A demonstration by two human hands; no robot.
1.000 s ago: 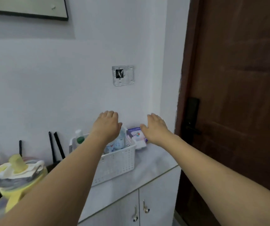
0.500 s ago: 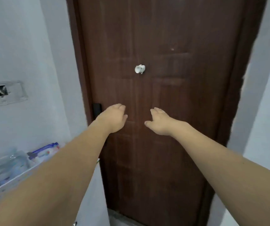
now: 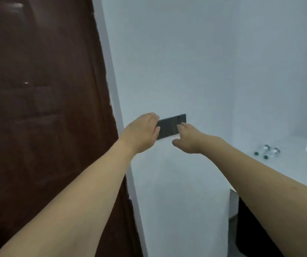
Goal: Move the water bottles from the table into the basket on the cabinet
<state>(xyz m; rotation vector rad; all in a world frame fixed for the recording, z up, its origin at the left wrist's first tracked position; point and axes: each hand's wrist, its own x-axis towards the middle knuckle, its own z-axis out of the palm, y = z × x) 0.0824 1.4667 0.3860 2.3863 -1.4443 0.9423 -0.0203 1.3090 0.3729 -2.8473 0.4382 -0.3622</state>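
Bottles: I see the water bottles (image 3: 266,153) lying on their sides, bunched and touching, green caps toward me, far out on the white tabletop (image 3: 297,173) at my right.
Basket: not in view, so I cannot say how full it is.
Left hand: my left hand (image 3: 143,133) is held out in the air, its grip loosely spread and holding nothing.
Right hand: my right hand (image 3: 189,140) is held out too, fingers relaxed and apart, nothing in it, well short of the bottles.
Surroundings: a dark wall plate (image 3: 171,126) sits behind both hands; the brown door (image 3: 37,108) is at left.
Risk, rolling: I judge the bottles, round and on their sides, may roll off the tabletop if I nudge one while taking its neighbour.
Risk, grasp: smooth clear plastic could slip from a shallow pinch.
Risk, reach: the bottles are small and blurred at the frame's edge, so I could misjudge the reach.
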